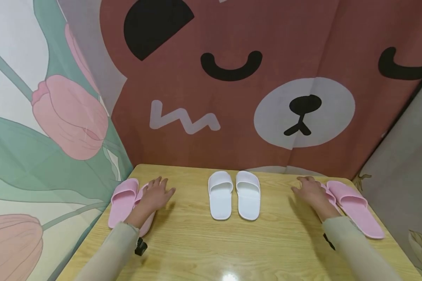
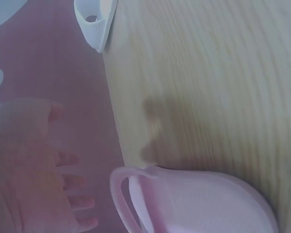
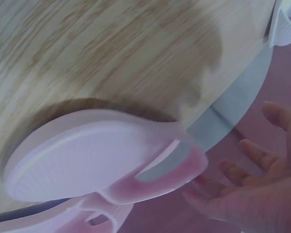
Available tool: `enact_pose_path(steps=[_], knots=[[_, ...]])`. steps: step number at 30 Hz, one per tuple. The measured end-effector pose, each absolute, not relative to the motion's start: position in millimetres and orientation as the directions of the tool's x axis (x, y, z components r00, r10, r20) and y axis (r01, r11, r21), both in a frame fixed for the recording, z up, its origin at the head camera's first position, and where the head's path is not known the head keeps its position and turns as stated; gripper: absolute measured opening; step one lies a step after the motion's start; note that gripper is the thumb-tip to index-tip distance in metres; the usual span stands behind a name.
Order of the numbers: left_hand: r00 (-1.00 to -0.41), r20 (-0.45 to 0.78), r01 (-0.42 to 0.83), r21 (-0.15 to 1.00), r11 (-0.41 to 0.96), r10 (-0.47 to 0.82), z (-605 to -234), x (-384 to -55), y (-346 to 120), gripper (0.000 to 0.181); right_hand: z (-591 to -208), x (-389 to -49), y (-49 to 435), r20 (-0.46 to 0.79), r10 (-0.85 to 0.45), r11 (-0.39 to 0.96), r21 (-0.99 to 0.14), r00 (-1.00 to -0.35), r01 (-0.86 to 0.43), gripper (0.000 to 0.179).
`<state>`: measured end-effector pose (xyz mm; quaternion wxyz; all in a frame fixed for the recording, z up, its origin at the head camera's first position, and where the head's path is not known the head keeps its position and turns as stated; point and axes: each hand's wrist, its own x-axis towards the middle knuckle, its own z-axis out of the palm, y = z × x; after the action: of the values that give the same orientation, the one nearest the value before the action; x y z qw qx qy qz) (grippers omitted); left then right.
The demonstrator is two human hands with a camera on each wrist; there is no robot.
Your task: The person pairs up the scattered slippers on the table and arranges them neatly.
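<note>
Bear-print fabric (image 1: 183,89) backs the counter (image 1: 204,249) bearing left pink slippers (image 1: 122,207) and right pink slippers (image 1: 362,217), likely light, pliable, best pinched by their straps (image 1: 344,191); left hand (image 1: 156,196) and right hand (image 1: 312,191) hover nearby, empty, fingers spread.

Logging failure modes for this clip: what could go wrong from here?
1. The left hand covers part of the left pair of pink, round-heeled, wide-strap slippers in the head view, so a grasp might be misjudged.
2. The right pair's outer pink slipper lies near the right edge of the wood-grain tabletop; a nudge from the right hand could push it over.
</note>
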<state>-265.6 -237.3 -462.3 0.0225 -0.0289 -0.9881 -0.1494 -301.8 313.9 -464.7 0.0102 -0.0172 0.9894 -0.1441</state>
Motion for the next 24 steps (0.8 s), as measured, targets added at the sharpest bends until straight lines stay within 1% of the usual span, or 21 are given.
enact_pose_path(steps=[5,11,24], knots=[[-0.998,0.044,0.059,0.306,0.950,0.047,-466,-265,-243,0.068,-469,-303,326,0.002,-0.037,0.958,-0.284,-0.999,-0.036,0.063],[-0.999,0.025,0.047,0.308,0.950,0.041,-470,-267,-250,0.069,-473,-304,337,0.000,-0.034,0.944,-0.328,-0.999,-0.032,0.062],[-0.998,0.036,0.057,0.328,0.943,0.048,-482,-274,-263,0.070,-473,-307,343,0.003,-0.021,0.928,-0.373,-1.000,-0.020,0.062]])
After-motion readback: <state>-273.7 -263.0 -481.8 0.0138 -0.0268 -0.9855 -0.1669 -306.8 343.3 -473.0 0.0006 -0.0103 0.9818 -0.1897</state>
